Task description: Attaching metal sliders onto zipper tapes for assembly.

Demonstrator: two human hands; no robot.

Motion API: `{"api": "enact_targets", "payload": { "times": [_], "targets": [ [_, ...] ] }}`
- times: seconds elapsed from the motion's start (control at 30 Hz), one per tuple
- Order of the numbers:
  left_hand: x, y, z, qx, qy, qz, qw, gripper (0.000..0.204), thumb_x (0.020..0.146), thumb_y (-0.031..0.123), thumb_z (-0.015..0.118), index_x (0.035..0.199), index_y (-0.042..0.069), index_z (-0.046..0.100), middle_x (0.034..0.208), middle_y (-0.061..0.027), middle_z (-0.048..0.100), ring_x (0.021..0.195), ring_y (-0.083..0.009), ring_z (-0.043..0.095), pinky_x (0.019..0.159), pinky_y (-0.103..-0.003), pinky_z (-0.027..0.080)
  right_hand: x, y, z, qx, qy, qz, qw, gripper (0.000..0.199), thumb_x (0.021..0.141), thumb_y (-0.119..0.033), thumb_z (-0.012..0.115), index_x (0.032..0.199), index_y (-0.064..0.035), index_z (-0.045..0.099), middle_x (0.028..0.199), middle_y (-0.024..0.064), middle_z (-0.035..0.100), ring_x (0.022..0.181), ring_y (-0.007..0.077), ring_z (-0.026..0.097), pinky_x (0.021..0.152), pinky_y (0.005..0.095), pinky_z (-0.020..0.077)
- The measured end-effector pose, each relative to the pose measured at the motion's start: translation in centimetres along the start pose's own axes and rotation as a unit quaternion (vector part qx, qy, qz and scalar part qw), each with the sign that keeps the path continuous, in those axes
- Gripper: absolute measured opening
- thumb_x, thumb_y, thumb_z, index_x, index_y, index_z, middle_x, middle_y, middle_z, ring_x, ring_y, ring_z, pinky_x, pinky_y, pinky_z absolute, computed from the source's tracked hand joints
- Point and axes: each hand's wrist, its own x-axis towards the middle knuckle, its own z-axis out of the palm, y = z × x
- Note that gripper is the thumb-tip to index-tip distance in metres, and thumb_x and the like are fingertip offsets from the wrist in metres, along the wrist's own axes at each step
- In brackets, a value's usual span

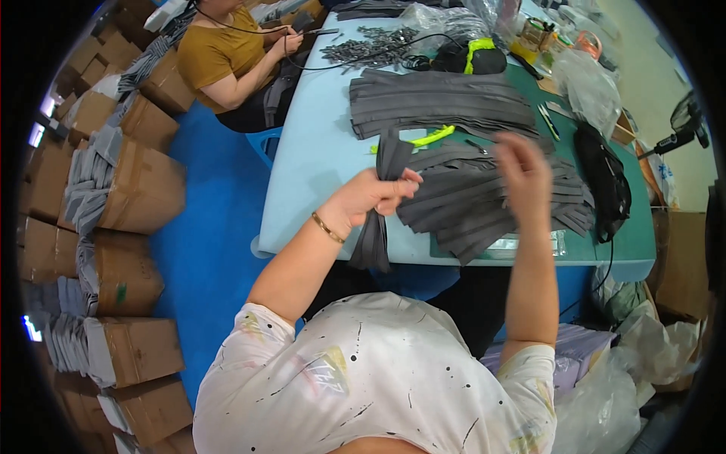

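Clock centred on the left hand, 12 = far side of table.

Left hand (382,195): closed round the middle of a flat dark-grey fabric strip bundle (370,246), ends sticking out at 12 and 6. Bundle is at the near edge of the pale-blue covered table (302,155).

Right hand (522,170): at 3, well apart from the left, over a fanned pile of dark-grey fabric strips (484,208). Blurred, fingers bent; can't tell if it grips anything.

Neon yellow-green strip (435,137) at 1, running behind the bundle's top end. Neater stack of long dark-grey strips (442,102) also at 1, beyond it. Heap of small dark pieces (368,47) at 12. Soft black pouch (603,181) at 3, past the pile, on the dark-green mat (631,216). Seated co-worker in mustard top (208,60) at 10. Brown cardboard boxes (144,185) at 9.
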Motion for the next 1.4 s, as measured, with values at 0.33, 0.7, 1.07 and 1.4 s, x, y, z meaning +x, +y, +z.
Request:
{"api": "enact_targets", "payload": {
  "times": [0.33,0.7,1.07,1.4],
  "targets": [
    [-4.9,-0.9,0.1,-0.042,0.000,0.026,0.999,0.024,0.091,0.025,0.052,0.097,0.002,0.057,0.082,-0.0089,0.059,0.048,-0.0070,0.044,0.044,-0.020,0.035,-5.0,0.7,11.7,0.149,-0.104,0.081,0.980,0.020,0.077,-0.004,0.069,0.096,-0.0015,0.062,0.074,0.0006,0.060,0.060,0.0058,0.052,0.053,0.0194,0.0428],
    [-0.4,4.6,-5.5,0.115,0.091,0.081,0.986,0.037,0.090,0.032,0.054,0.095,-0.005,0.059,0.074,-0.0068,0.063,0.053,-0.0105,0.055,0.048,-0.022,0.043,4.5,-1.2,10.9,-0.174,-0.203,-0.025,0.963,0.030,0.081,-0.016,0.066,0.107,-0.0028,0.060,0.086,0.0091,0.064,0.073,0.0157,0.060,0.064,0.0288,0.0482],
    [5.3,3.7,-11.5,0.012,0.110,0.063,0.992,0.032,0.090,0.031,0.055,0.088,-0.001,0.060,0.061,0.0001,0.054,0.042,-0.0054,0.037,0.039,-0.020,0.028,26.3,11.3,16.9,-0.474,-0.186,-0.115,0.853,0.022,0.080,-0.022,0.053,0.093,-0.0128,0.068,0.089,0.0146,0.065,0.085,0.0343,0.061,0.076,0.0425,0.0488],
    [5.1,3.5,-12.1,0.027,0.130,0.018,0.991,0.037,0.090,0.034,0.055,0.087,-0.003,0.061,0.060,-0.0009,0.054,0.042,-0.0055,0.037,0.040,-0.019,0.031,29.1,13.5,25.7,-0.578,-0.015,-0.106,0.809,0.052,0.068,-0.043,0.072,0.098,-0.0047,0.057,0.115,0.0131,0.048,0.110,0.0279,0.045,0.085,0.0375,0.0426]
  ]
}}
